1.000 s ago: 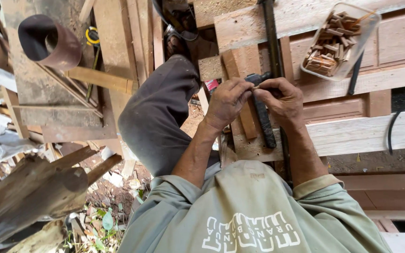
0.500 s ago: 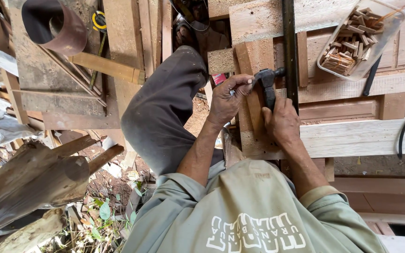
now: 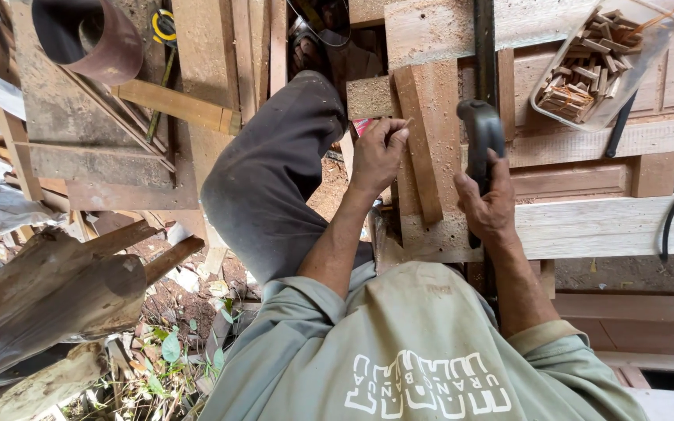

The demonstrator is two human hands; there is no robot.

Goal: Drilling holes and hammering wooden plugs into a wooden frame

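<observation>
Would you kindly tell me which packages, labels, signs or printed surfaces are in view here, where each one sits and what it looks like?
Clear plastic tub: upper right on the wooden boards, rectangular, see-through, filled with small wood offcuts.
Printed lettering on the shirt: bottom centre, on the person's grey-green top, blocky white characters.
Small red-and-white packet: just left of the left hand, mostly hidden; its kind cannot be told.
No signs or screens show.

Black hammer (image 3: 480, 148), pale wooden strip (image 3: 419, 148)
</observation>
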